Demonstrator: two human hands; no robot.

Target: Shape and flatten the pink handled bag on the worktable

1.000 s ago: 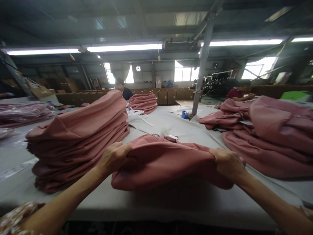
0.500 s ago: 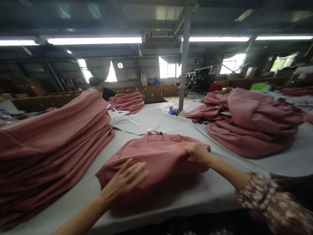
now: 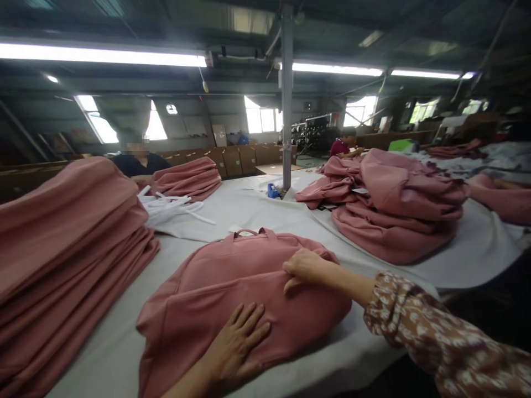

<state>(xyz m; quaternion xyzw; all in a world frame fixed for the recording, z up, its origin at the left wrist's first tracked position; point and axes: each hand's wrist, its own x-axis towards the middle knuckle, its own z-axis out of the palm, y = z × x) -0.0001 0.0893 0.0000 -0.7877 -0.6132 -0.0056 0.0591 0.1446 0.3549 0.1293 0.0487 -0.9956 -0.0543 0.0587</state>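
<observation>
Head view: pink bag lies flat at lower centre of frame on grey table, handles at its far edge. L hand rests palm-down on bag's near side, fingers spread, gripping nothing. R hand w/ fingers curled, pinching bag fabric at its right part. Folded pink stack at left edge; loose pink pile at right, apart from bag.

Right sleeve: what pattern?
Brown with a small pale floral print; the right sleeve shows best in the head view, behind the right hand.
</observation>
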